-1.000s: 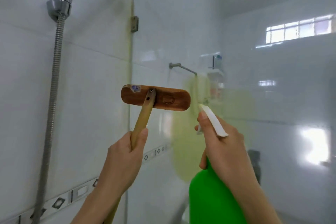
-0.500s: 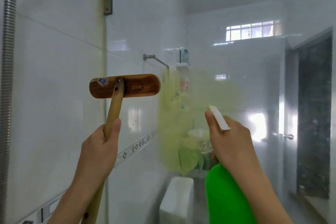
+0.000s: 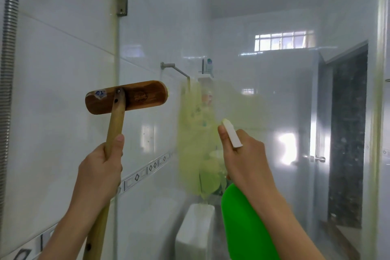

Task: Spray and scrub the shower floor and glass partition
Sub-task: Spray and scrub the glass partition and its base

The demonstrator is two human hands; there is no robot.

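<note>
Brush (image 3: 126,97) lifted slightly; left hand (image 3: 101,167) grips it, right hand (image 3: 242,160) grips one spray bottle (image 3: 244,224).

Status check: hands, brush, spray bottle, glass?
Left hand grips brush handle, head raised. Right hand on green spray bottle, aimed at glass partition. Glass hazy. Nothing in the way.
</note>
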